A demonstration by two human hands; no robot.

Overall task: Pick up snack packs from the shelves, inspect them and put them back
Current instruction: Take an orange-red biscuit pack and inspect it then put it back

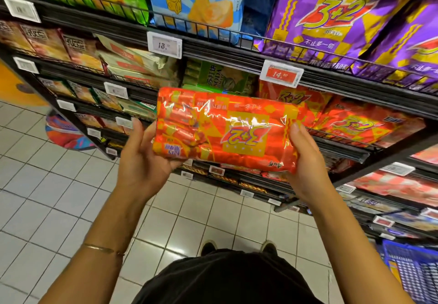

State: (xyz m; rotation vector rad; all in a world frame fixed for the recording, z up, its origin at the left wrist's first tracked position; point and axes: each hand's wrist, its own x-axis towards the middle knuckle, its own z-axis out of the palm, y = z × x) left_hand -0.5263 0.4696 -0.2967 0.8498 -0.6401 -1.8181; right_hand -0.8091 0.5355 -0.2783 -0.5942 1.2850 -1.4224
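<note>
Both hands are holding the orange snack pack [222, 130] upside down near the shelf [237, 50]: left grip [142, 161] and right grip [305, 161] are clasping its ends.

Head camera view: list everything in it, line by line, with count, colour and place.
red snack pack: one, red-orange, held before the shelves, logo upside down
purple snack packs: several, top shelf right
blue snack pack: one, top shelf centre
red packs on shelf: several, right of held pack
price tags: many, white or red, shelf edges
floor: white tiles
left hand: grips pack's left end
right hand: grips pack's right end
</note>
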